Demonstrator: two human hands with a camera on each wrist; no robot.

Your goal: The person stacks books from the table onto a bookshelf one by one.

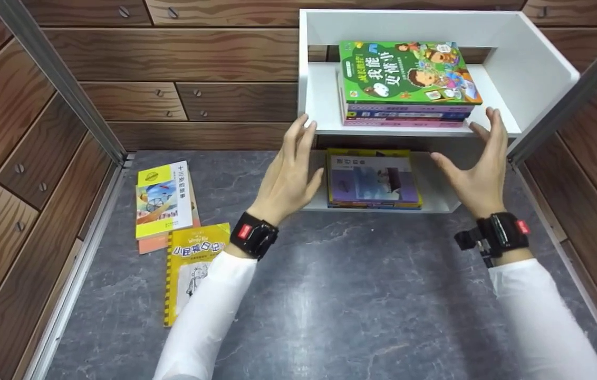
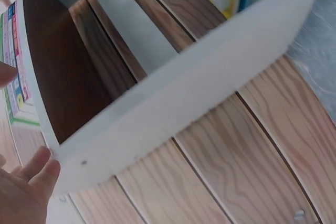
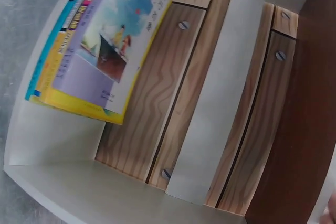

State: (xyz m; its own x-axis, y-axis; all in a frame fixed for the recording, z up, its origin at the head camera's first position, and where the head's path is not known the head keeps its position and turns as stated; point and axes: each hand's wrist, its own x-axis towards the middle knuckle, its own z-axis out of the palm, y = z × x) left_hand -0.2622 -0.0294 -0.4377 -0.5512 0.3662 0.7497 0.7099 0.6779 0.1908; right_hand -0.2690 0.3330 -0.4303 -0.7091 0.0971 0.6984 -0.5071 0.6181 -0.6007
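My left hand [image 1: 290, 177] is raised at the left front edge of a white shelf [image 1: 541, 60], its fingers extended. In the left wrist view its fingertips reach the side panel [image 2: 131, 124]; whether they touch it I cannot tell. The right hand [image 1: 480, 177] is at the shelf's right front, thumb and fingers spread apart, holding nothing. Between the hands, a stack of books topped by a green picture book [image 1: 409, 74] lies on the upper board. Below, a smaller stack with a purple-and-white book [image 1: 367, 179] on top lies on the bottom board.
On the grey marbled floor [image 1: 340, 295] at the left lie a yellow-and-white book [image 1: 159, 203], partly covering an orange one, and a yellow book [image 1: 198, 264] partly behind my left forearm. Wood-patterned walls [image 1: 224, 53] surround the shelf.
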